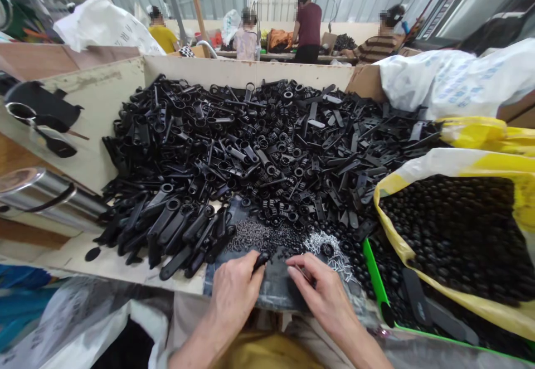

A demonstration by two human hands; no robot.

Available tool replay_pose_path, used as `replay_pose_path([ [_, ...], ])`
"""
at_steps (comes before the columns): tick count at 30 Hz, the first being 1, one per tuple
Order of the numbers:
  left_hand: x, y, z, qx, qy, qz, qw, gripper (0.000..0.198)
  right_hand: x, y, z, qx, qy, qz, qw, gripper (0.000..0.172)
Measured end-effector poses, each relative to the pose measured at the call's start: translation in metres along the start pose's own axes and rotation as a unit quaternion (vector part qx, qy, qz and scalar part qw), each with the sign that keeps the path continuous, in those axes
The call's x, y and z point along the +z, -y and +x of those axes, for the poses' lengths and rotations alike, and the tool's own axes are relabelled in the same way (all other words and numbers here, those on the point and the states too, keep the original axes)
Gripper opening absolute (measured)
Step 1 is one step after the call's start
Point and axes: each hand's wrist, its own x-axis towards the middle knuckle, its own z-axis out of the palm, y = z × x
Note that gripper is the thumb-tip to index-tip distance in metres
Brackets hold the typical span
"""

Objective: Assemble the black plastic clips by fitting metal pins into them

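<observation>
My left hand (pixel 234 288) pinches a small black plastic part (pixel 259 261) between finger and thumb. My right hand (pixel 321 294) holds a small dark piece, partly hidden by its fingers, just to the right. Both hands rest over a dark mat (pixel 271 288). Beyond the fingers lie a pile of tiny dark screws (pixel 259 235) and a scatter of silver screws (pixel 328 249). A large heap of black plastic lever parts (pixel 234 157) fills the board-sided bin (pixel 246 71).
On the right, a yellow and white sack (pixel 418 160) holds black round pieces, and a green-edged tray (pixel 376 268) sits beside it. A steel tube (pixel 45 196) lies at left. Several people (pixel 307 26) work at benches behind the bin.
</observation>
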Motion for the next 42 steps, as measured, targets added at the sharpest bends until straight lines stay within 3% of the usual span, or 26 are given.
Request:
replay_pose_path([
  [5, 0.006, -0.007, 0.013, -0.004, -0.009, 0.028, 1.000, 0.019, 0.009, 0.000, 0.009, -0.024, 0.003, -0.036, 0.999, 0.017],
  [14, 0.002, 0.002, 0.009, 0.000, 0.008, -0.001, 1.000, 0.028, 0.030, 0.000, 0.022, -0.043, 0.032, -0.117, 0.992, 0.016],
  [21, 0.004, 0.013, 0.009, -0.013, 0.003, -0.127, 0.992, 0.013, 0.028, 0.001, 0.021, -0.048, 0.026, -0.109, 0.993, 0.020],
  [24, 0.004, 0.019, 0.005, -0.024, 0.024, -0.227, 0.973, 0.024, 0.025, 0.008, 0.018, -0.025, -0.008, -0.019, 0.999, 0.022],
  [26, 0.003, 0.019, 0.000, -0.050, 0.045, -0.327, 0.943, 0.032, 0.025, 0.015, 0.017, -0.004, -0.043, 0.072, 0.996, 0.022],
  [27, 0.002, 0.018, -0.003, -0.076, 0.055, -0.401, 0.911, 0.035, 0.025, 0.020, 0.017, -0.001, -0.057, 0.109, 0.992, 0.021],
  [30, -0.002, 0.013, -0.010, -0.153, 0.081, -0.634, 0.753, 0.048, 0.028, 0.032, 0.018, -0.029, -0.074, 0.152, 0.985, 0.017],
  [31, -0.003, 0.012, -0.012, -0.168, 0.086, -0.680, 0.708, 0.053, 0.028, 0.035, 0.019, -0.045, -0.074, 0.155, 0.984, 0.015],
  [32, -0.004, 0.010, -0.013, -0.174, 0.091, -0.703, 0.684, 0.055, 0.029, 0.037, 0.020, -0.059, -0.073, 0.155, 0.983, 0.014],
  [36, -0.006, 0.008, -0.014, -0.170, 0.097, -0.730, 0.654, 0.057, 0.031, 0.040, 0.023, -0.089, -0.063, 0.144, 0.983, 0.014],
  [42, -0.005, 0.005, -0.017, -0.166, 0.091, -0.729, 0.658, 0.057, 0.033, 0.035, 0.020, -0.106, -0.053, 0.130, 0.984, 0.013],
])
